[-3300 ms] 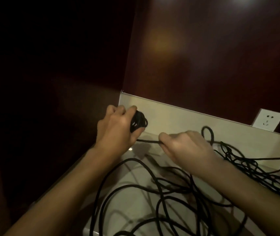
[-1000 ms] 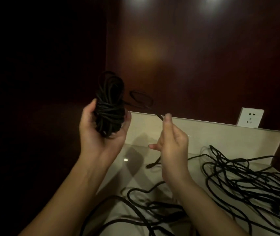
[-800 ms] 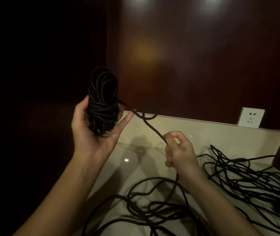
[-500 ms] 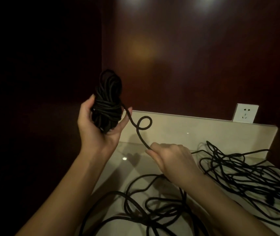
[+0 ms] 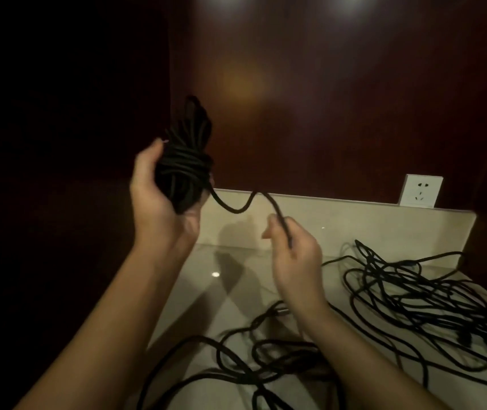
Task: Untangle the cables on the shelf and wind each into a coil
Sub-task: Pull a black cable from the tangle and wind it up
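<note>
Left hand (image 5: 159, 199) grips wound black coil (image 5: 184, 161), centre-left of frame | right hand (image 5: 292, 255) pinches its trailing cable (image 5: 236, 209), centre | loose tangle (image 5: 431, 309) lies on shelf (image 5: 354, 226), lower right

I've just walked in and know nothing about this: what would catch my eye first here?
A fat black cable coil held up in the left hand, its loose strand running to the right hand. Below, tangled cables sprawl over the pale shelf; a white socket sits behind.
</note>
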`<state>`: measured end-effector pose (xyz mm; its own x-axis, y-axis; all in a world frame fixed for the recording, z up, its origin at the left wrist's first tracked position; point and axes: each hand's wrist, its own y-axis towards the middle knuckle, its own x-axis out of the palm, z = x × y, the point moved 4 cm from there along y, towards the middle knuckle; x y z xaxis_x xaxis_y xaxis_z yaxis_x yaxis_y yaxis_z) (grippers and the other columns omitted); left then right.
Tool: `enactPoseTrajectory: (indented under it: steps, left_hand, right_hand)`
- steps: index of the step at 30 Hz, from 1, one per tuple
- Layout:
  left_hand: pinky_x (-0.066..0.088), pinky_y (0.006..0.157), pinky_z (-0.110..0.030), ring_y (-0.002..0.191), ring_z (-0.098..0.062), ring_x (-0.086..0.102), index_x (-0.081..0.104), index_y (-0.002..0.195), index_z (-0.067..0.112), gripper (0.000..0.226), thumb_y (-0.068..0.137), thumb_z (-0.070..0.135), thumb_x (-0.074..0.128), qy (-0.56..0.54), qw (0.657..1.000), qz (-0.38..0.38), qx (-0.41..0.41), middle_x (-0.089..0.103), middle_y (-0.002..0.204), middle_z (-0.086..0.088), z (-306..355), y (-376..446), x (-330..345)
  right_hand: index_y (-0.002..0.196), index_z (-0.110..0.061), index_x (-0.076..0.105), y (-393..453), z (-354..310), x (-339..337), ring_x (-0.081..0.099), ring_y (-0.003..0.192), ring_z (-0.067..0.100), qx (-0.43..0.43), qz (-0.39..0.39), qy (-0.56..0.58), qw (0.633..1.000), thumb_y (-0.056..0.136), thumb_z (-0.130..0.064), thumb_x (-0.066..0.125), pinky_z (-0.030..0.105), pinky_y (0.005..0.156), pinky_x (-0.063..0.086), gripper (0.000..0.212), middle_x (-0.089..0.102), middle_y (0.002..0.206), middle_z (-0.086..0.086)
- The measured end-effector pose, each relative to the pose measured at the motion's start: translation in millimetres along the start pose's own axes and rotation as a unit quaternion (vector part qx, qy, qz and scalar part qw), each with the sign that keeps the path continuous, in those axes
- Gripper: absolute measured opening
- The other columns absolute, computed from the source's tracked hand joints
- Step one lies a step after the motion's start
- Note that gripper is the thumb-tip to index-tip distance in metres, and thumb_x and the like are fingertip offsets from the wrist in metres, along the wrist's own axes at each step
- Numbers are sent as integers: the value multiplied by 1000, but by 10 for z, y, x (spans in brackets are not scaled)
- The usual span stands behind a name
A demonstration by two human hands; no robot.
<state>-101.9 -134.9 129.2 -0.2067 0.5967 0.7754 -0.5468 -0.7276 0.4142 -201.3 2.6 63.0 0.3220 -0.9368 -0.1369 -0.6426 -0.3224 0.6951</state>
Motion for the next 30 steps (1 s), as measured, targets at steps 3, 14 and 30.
enactPoseTrajectory:
  steps: [3, 14, 30]
  left_hand:
    - [48, 68, -29, 74, -14, 64, 64, 97, 18, 15, 97, 28, 53, 51, 998, 0, 23, 67, 87, 0, 106, 45, -32]
    - [43, 62, -30, 67, -16, 58, 67, 95, 13, 24, 89, 34, 55, 102, 980, -90, -147, 62, 79, -3, -96, -28, 145]
    - [53, 99, -45, 94, -19, 71, 69, 105, 13, 20, 100, 27, 56, 102, 992, -31, -60, 75, 103, -6, -157, 186, 69]
  right_hand:
    - [107, -27, 68, 73, 12, -225, 55, 65, -2, -65, 11, -52, 997, 104, -20, 49, 16, 60, 43, 21, 61, 76, -18]
    - [134, -46, 55, 458, 103, -310, 56, 104, 12, -186, -307, -410, 838, 97, -61, 29, 36, 85, 48, 47, 53, 116, -14]
    - [109, -20, 62, -58, 124, -197, 52, 56, 13, -10, -232, -34, 972, 105, -22, 45, 37, 63, 47, 18, 54, 61, -4]
